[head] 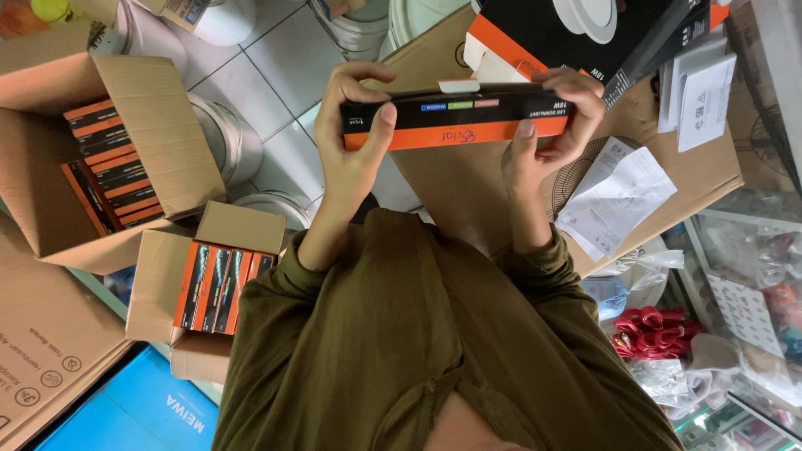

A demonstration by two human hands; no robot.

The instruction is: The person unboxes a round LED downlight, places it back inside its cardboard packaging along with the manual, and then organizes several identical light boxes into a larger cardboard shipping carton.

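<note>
I hold a flat black and orange box (468,117) edge-on in front of me with both hands. My left hand (355,138) grips its left end, thumb on the near side and fingers curled over the top. At the right end my right hand (551,125) has its thumb pressed on the orange strip and its fingers around the corner. My olive-green sleeves and chest fill the lower middle of the view.
Two open cardboard cartons at the left (109,167) (213,288) hold several similar boxes. A large closed carton (468,192) lies beneath my hands, with papers (618,196) and another black and orange box (576,33) on it. Round metal tins (225,138) stand on the tiled floor. Red items (656,330) lie at the right.
</note>
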